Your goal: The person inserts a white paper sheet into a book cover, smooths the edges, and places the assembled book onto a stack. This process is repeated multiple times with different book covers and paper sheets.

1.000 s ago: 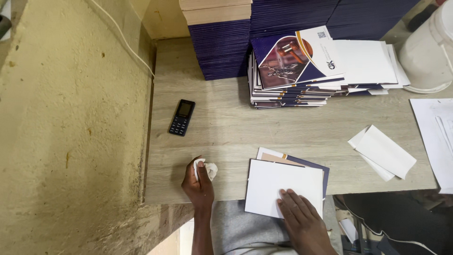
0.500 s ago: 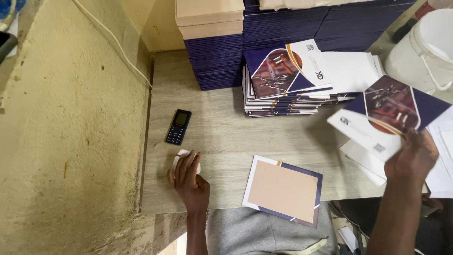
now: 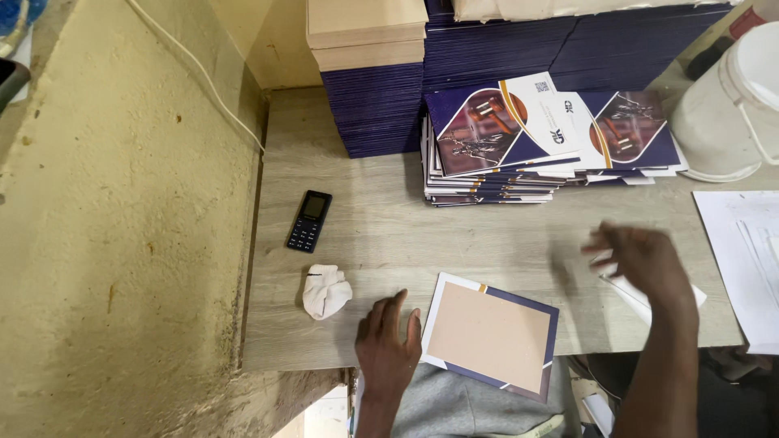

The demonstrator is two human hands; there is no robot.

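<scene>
Lying face-down at the near edge of the wooden table (image 3: 487, 235), a book cover (image 3: 492, 336) shows its tan cardboard inner side framed by a dark blue border, its near right corner jutting past the table edge over the person's grey-clad lap. The left hand (image 3: 388, 345) rests flat on the table just left of it, fingers spread and open, the fingertips close to the cover's left edge and gripping nothing. The right hand (image 3: 643, 261) hovers to the right, blurred, fingers loosely spread and holding nothing, just above some white paper sheets (image 3: 641, 298) lying near the table's right side. A crumpled white cloth (image 3: 326, 291) sits left of the left hand, with a small black keypad phone (image 3: 309, 221) farther out beyond it. At the far middle stands a fanned stack of printed covers (image 3: 519, 138) (blue, white and brown-toned), backed by taller piles of dark blue boards (image 3: 381, 105). A white bucket (image 3: 726, 109) occupies the far right corner, and more white sheets (image 3: 746, 259) lie at the right edge.
</scene>
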